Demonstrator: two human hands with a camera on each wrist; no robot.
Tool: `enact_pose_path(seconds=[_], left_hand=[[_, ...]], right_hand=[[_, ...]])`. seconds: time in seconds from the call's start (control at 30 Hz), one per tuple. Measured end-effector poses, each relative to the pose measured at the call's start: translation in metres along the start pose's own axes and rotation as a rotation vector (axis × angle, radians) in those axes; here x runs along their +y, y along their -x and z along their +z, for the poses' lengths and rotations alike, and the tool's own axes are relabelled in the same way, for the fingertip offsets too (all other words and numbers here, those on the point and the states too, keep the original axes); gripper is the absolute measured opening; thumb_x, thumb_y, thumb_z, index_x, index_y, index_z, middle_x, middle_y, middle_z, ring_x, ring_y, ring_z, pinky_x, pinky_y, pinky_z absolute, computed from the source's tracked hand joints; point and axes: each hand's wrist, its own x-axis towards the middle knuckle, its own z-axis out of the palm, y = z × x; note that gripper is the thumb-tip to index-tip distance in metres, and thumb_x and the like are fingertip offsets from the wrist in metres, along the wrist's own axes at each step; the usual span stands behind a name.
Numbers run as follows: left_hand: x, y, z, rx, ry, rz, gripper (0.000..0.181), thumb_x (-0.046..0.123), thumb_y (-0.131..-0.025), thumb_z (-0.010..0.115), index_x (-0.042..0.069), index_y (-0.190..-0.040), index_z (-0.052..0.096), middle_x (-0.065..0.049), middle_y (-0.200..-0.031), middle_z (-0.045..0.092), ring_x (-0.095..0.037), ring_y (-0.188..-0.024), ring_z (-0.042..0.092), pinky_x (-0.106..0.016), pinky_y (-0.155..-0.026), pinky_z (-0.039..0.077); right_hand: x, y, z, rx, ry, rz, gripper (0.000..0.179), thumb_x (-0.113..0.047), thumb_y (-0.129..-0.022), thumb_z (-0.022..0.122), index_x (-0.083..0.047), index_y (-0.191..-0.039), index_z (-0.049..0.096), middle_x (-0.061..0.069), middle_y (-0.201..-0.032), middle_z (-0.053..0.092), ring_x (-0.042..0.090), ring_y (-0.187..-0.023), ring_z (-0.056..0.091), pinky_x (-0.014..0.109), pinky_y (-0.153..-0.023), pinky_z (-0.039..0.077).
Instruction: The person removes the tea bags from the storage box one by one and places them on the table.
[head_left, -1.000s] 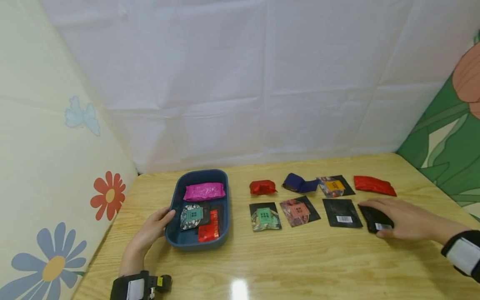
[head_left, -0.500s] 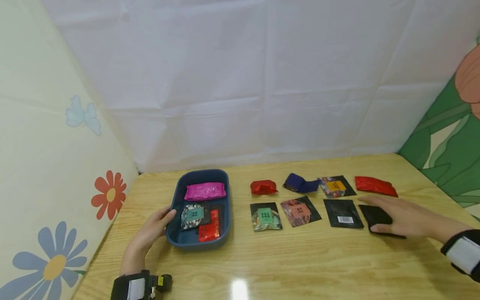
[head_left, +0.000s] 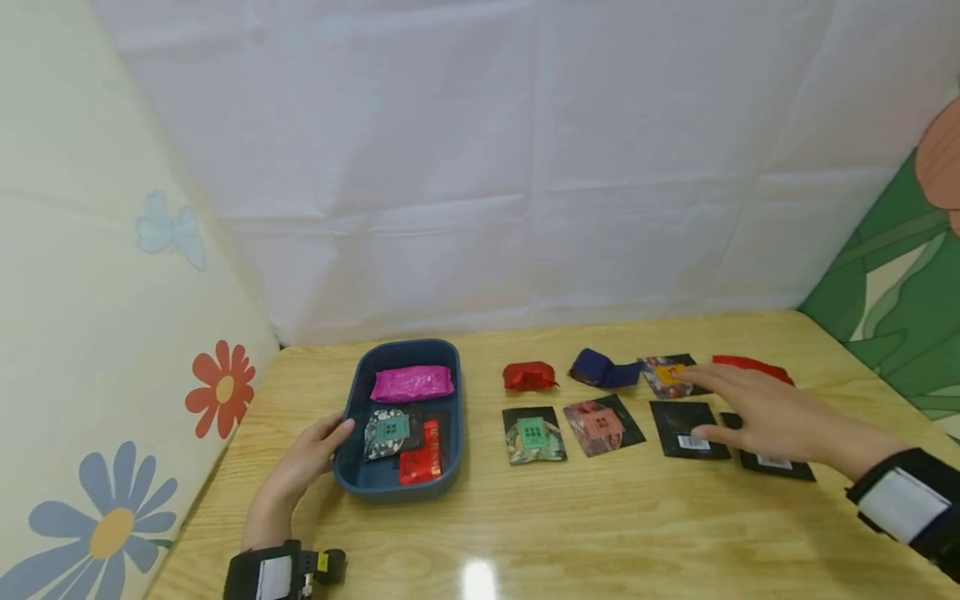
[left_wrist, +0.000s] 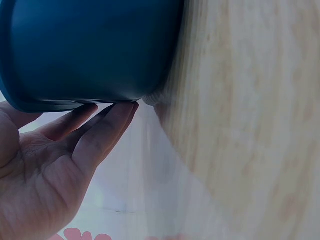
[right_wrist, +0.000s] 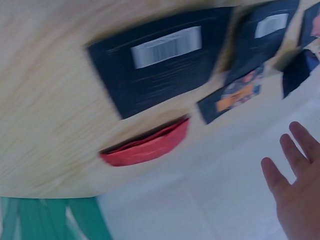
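Note:
My left hand (head_left: 303, 458) holds the left wall of a dark blue plastic box (head_left: 397, 493), its thumb at the rim and its fingers against the outer side (left_wrist: 95, 60). Inside the box lie a pink packet (head_left: 412, 383), a black packet with a green label (head_left: 390, 429) and a red-and-black packet (head_left: 422, 457). My right hand (head_left: 780, 417) hovers over the right end of the packets, fingers spread and holding nothing. Below it, a black sachet with a barcode label (right_wrist: 160, 65) lies flat, partly hidden in the head view. A second barcoded black sachet (head_left: 686, 425) lies beside it.
Also on the wooden table (head_left: 600, 525) are a red packet (right_wrist: 150, 147) by the right hand, a sachet with an orange label (head_left: 663, 375), a folded purple packet (head_left: 600, 371), a small red packet (head_left: 528, 375), and green-label (head_left: 534, 437) and pink-label sachets (head_left: 600, 425). A white cloth stands behind.
My right hand has let go of the rightmost black sachet, which now lies flat, and has risen and moved left above it. The left hand has stayed at the box.

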Motion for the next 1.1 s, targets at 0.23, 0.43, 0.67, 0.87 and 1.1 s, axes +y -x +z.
enact_pose_path(seconds=[0.23, 0.43, 0.67, 0.87, 1.1], left_hand=[[0.000, -0.001, 0.000, 0.003, -0.012, 0.003, 0.062, 0.031, -0.108, 0.042, -0.012, -0.150, 0.025, -0.036, -0.151, 0.029, -0.047, -0.136, 0.036, -0.059, -0.104, 0.040], [0.001, -0.002, 0.000, -0.003, -0.008, 0.004, 0.062, 0.031, -0.108, 0.041, -0.012, -0.150, 0.025, -0.035, -0.152, 0.029, -0.048, -0.137, 0.034, -0.060, -0.104, 0.039], [-0.001, -0.001, -0.001, -0.002, 0.003, 0.000, 0.060, 0.030, -0.108, 0.041, -0.010, -0.151, 0.026, -0.034, -0.151, 0.031, -0.046, -0.135, 0.037, -0.058, -0.103, 0.040], [-0.001, 0.000, -0.001, -0.003, 0.005, -0.001, 0.060, 0.030, -0.108, 0.041, -0.010, -0.151, 0.027, -0.034, -0.150, 0.032, -0.046, -0.135, 0.038, -0.059, -0.103, 0.041], [-0.001, -0.001, -0.001, -0.001, 0.004, -0.003, 0.061, 0.032, -0.108, 0.041, -0.010, -0.151, 0.026, -0.034, -0.151, 0.031, -0.046, -0.136, 0.037, -0.059, -0.104, 0.039]], right_hand=[[-0.025, -0.015, 0.003, 0.070, 0.025, -0.107, 0.075, -0.052, -0.088, 0.071, -0.011, -0.147, 0.047, 0.019, -0.145, 0.048, 0.043, -0.129, 0.046, 0.067, -0.100, 0.036], [-0.052, -0.022, 0.005, 0.110, 0.068, -0.202, 0.070, -0.048, -0.087, 0.073, -0.017, -0.145, 0.049, 0.014, -0.145, 0.049, 0.040, -0.131, 0.045, 0.067, -0.102, 0.034], [-0.084, -0.030, 0.003, 0.135, 0.073, -0.316, 0.072, -0.047, -0.086, 0.074, -0.017, -0.146, 0.049, 0.013, -0.146, 0.049, 0.037, -0.132, 0.046, 0.064, -0.105, 0.034], [-0.110, -0.040, 0.004, 0.116, 0.018, -0.344, 0.073, -0.051, -0.088, 0.070, -0.024, -0.150, 0.043, 0.008, -0.150, 0.045, 0.034, -0.136, 0.042, 0.065, -0.106, 0.032], [-0.137, -0.057, 0.009, 0.139, -0.015, -0.413, 0.076, -0.061, -0.090, 0.061, -0.026, -0.153, 0.037, 0.005, -0.154, 0.040, 0.030, -0.139, 0.038, 0.058, -0.111, 0.030]])
